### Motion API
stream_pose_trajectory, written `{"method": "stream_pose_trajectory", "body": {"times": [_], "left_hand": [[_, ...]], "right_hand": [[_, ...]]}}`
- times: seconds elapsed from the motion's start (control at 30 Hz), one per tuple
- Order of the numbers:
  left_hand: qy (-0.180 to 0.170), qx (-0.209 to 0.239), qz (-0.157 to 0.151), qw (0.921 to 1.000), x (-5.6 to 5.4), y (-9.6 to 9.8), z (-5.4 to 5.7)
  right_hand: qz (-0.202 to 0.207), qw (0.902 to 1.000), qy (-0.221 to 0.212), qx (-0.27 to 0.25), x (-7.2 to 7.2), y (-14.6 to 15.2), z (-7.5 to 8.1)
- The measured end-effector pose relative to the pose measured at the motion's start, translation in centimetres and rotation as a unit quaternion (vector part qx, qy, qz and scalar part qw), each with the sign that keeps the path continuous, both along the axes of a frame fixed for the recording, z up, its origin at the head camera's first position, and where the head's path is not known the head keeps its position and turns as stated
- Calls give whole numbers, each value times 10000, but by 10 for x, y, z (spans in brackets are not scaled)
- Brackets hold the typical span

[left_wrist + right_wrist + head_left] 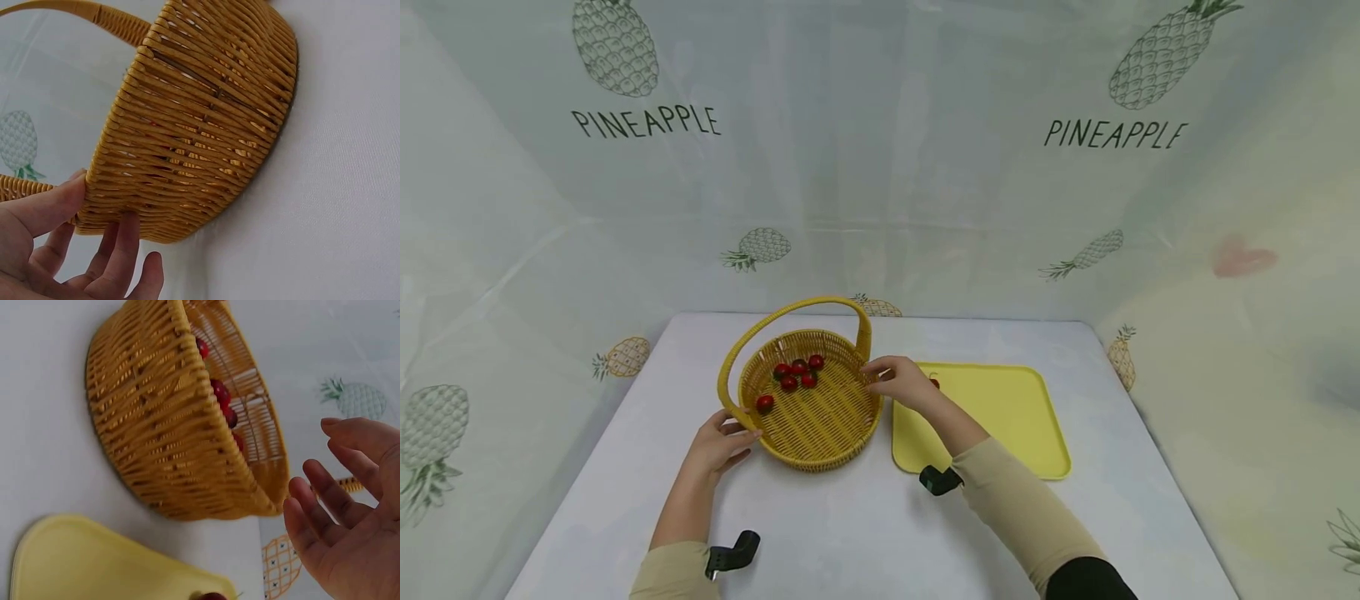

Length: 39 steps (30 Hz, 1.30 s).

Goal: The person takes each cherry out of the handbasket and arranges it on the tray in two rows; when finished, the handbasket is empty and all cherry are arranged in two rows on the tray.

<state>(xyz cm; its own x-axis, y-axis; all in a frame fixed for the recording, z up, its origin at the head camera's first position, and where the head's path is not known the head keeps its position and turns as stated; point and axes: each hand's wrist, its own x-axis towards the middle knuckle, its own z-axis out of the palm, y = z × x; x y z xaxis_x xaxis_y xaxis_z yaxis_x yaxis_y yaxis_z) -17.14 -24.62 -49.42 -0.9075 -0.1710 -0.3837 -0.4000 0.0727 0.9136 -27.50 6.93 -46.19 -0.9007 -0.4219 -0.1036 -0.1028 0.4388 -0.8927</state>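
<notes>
A yellow wicker basket (816,433) with a tall arched handle (790,310) stands on the table. Several red cherries (788,383) lie inside it, toward its left and back. My left hand (69,250) grips the basket at its left front rim, thumb on the edge and fingers against the outer wall. By the right rim, near the handle's foot, my right hand (356,512) hovers with loosely bent, spread fingers and nothing in them. A single cherry (212,596) rests on the yellow tray (992,417), partly hidden behind the right hand in the head view.
The tray lies just right of the basket, under the right forearm. A white-covered table (820,533) carries both. Behind and beside it hangs a pale curtain (880,167) printed with pineapples.
</notes>
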Motion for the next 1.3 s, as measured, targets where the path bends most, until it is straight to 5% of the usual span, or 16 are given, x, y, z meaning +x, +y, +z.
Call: {"method": "stream_pose_trajectory", "body": {"times": [0.53, 1.3], "left_hand": [[121, -116, 23, 9999, 0, 1, 0], [165, -198, 40, 9997, -1, 0, -5]], "right_hand": [[572, 9982, 59, 165, -8, -54, -7], [232, 9976, -381, 531, -34, -105, -32]]}}
